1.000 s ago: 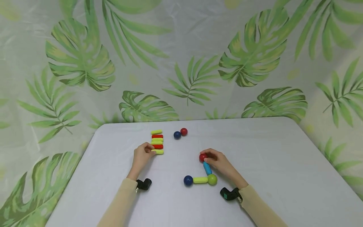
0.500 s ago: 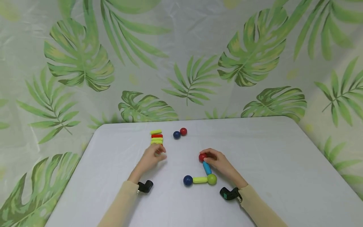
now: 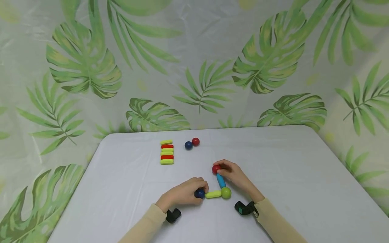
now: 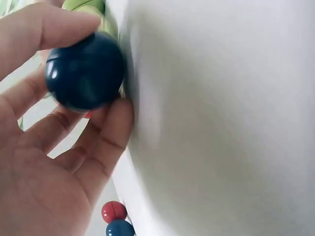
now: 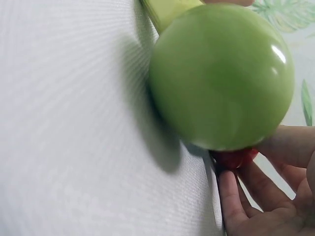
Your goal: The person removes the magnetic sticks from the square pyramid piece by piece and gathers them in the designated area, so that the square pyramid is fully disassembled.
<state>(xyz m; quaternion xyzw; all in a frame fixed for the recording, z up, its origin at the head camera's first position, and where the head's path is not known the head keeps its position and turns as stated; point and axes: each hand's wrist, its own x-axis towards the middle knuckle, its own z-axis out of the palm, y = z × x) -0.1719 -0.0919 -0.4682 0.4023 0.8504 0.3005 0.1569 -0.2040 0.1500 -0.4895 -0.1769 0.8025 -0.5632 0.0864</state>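
Note:
On the white table (image 3: 288,175) lies a chain of toy pieces: a dark blue ball (image 3: 199,193), a yellow-green rod (image 3: 213,194), a green ball (image 3: 226,192), a blue rod (image 3: 221,181) and a red ball (image 3: 216,169). My left hand (image 3: 185,194) grips the dark blue ball (image 4: 84,71) between thumb and fingers. My right hand (image 3: 232,173) pinches the red ball (image 5: 235,158) at the other end. The green ball (image 5: 221,76) fills the right wrist view.
A stack of yellow-green and red rods (image 3: 166,152) lies at the back left of the table. A loose dark blue ball (image 3: 188,145) and red ball (image 3: 196,141) sit beside it. A leaf-patterned curtain hangs behind the table.
My left hand left the rod stack, moved right and toward me, and took hold of the dark blue ball at the chain's end. The right hand stayed on the red ball.

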